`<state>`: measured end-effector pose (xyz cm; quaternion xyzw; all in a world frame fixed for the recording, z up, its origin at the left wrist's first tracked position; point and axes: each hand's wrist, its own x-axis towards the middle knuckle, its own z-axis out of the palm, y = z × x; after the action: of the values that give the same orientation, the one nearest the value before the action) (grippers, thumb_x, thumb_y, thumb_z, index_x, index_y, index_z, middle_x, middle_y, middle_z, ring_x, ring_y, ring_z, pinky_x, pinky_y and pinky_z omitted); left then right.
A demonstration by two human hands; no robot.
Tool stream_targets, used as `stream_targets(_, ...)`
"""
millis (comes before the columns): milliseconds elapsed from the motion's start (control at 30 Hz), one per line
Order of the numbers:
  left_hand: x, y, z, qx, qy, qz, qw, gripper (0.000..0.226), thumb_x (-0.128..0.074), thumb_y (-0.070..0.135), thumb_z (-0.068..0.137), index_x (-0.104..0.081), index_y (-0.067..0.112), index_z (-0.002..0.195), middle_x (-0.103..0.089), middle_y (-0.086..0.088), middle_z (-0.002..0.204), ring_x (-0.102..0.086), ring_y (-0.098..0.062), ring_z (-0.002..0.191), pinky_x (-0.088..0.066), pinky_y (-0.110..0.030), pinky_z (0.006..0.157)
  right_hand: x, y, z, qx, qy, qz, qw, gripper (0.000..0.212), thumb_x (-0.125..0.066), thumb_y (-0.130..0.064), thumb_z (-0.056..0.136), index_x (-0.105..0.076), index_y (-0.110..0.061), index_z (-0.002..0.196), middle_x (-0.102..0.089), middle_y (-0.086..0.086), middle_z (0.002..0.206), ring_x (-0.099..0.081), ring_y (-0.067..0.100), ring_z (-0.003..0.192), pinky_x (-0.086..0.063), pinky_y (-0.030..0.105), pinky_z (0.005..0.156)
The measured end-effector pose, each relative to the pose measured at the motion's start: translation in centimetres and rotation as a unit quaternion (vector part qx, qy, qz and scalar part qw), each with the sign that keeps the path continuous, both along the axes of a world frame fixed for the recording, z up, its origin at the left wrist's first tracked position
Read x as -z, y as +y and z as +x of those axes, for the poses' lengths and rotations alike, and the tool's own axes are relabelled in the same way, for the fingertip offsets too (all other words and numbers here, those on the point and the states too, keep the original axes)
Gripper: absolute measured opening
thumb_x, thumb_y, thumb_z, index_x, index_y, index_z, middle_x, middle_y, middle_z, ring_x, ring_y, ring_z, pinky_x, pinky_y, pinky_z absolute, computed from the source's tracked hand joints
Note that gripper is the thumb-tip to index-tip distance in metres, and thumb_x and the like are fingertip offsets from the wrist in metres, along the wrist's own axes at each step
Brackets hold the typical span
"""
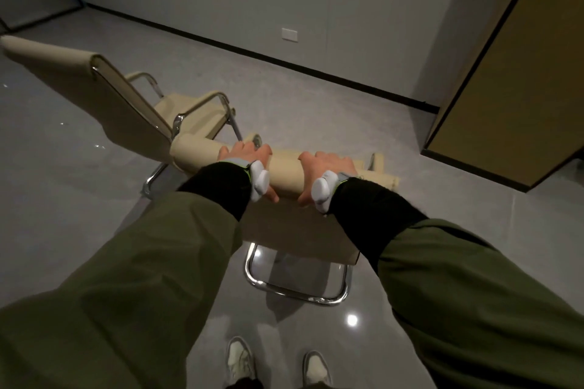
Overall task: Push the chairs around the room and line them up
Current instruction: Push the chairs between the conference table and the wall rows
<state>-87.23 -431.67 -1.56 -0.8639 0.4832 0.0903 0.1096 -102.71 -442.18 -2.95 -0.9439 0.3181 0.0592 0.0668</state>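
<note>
While both hands grip it: the near cream upholstered chair with a chrome tube frame stands directly in front of the person, its back toward them; its padded roll-shaped top edge runs left to right under the hands
Left hand: the left hand lies over the left part of the roll; fingers curl over the far side and the thumb hooks under the near side, so it holds the roll firmly
Right hand: the right hand grips the same roll just right of the middle; fingers wrap over the top and the thumb points down on the near side
Wrists: a white pod-like device on a grey strap sits on the left wrist; a matching one sits on the right
Sleeves: olive green jacket sleeves over black cuffs cover both arms
Near chair base: a chrome loop of tubing rests on the glossy grey floor, below the backrest
Second chair: a second cream chair with chrome armrests stands just beside the near one on its left; it faces the far wall, and its backrest looks close to the end of the gripped roll; whether they touch cannot be told
Feet: two pale sneakers stand on the floor behind the near chair
Room: grey walls with a black skirting strip; a white wall socket plate; a tan wooden panel with a black edge at the right
</note>
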Motion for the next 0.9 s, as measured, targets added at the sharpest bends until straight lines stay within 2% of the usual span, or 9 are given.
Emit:
stream_targets(100, -0.1, 0.9, -1.4, -0.015, -0.007, -0.002, 1.0, 0.098, -0.082, 0.073, 0.047, -0.041, 0.034, 0.127, -0.047, -0.006, 0.128, -0.042, -0.031, 0.122, -0.035, -0.051, 0.101, -0.4, 0.5, -1.0, -0.014, 0.004, 0.005, 1.0, 0.081, -0.081, -0.056, 0.054, -0.048, -0.028, 0.123, -0.057, 0.003, 0.108, -0.058, 0.029, 0.1, -0.035, 0.037, 0.072)
stream_targets(367, 0.3, 5.2, -4.5, -0.045, -0.009, -0.024, 0.999, 0.097, -0.08, 0.075, 0.045, -0.042, 0.031, 0.123, -0.047, -0.006, 0.128, -0.042, -0.032, 0.121, -0.036, -0.053, 0.095, -0.6, 3.0, -2.7, -0.048, 0.026, 0.0, 0.999, 0.086, -0.082, -0.058, 0.053, -0.046, -0.03, 0.125, -0.057, 0.003, 0.11, -0.057, 0.031, 0.102, -0.036, 0.039, 0.076)
stream_targets(467, 0.8, 7.8, -5.1, -0.051, -0.008, -0.046, 0.998, 0.088, -0.077, 0.073, 0.047, -0.042, 0.03, 0.116, -0.048, -0.007, 0.121, -0.044, -0.031, 0.115, -0.036, -0.052, 0.088, -0.9, 4.6, -2.8, -0.062, 0.046, 0.0, 0.997, 0.093, -0.084, -0.059, 0.05, -0.045, -0.031, 0.129, -0.058, 0.003, 0.114, -0.058, 0.031, 0.106, -0.04, 0.042, 0.082)
stream_targets(600, 0.8, 10.9, -6.0, -0.056, 0.002, -0.061, 0.997, 0.086, -0.076, 0.072, 0.053, -0.043, 0.029, 0.12, -0.047, -0.006, 0.122, -0.043, -0.031, 0.118, -0.033, -0.053, 0.091, -1.2, 6.8, -2.9, -0.074, 0.073, -0.004, 0.995, 0.097, -0.087, -0.058, 0.049, -0.043, -0.032, 0.131, -0.057, 0.002, 0.117, -0.057, 0.03, 0.11, -0.038, 0.047, 0.092)
stream_targets(767, 0.9, 14.3, -6.8, -0.066, 0.013, -0.073, 0.995, 0.08, -0.076, 0.066, 0.056, -0.044, 0.028, 0.119, -0.05, -0.005, 0.121, -0.044, -0.03, 0.114, -0.032, -0.049, 0.085, -1.2, 9.6, -3.2, -0.084, 0.088, -0.014, 0.992, 0.097, -0.085, -0.061, 0.052, -0.04, -0.034, 0.134, -0.056, 0.001, 0.12, -0.055, 0.029, 0.113, -0.038, 0.049, 0.097)
stream_targets(900, 1.0, 16.2, -7.8, -0.071, 0.025, -0.075, 0.994, 0.076, -0.074, 0.062, 0.058, -0.043, 0.028, 0.119, -0.049, -0.006, 0.123, -0.043, -0.031, 0.114, -0.033, -0.052, 0.091, -1.2, 11.1, -4.1, -0.097, 0.088, -0.02, 0.991, 0.1, -0.084, -0.064, 0.05, -0.04, -0.034, 0.135, -0.056, 0.002, 0.12, -0.054, 0.03, 0.113, -0.038, 0.049, 0.097)
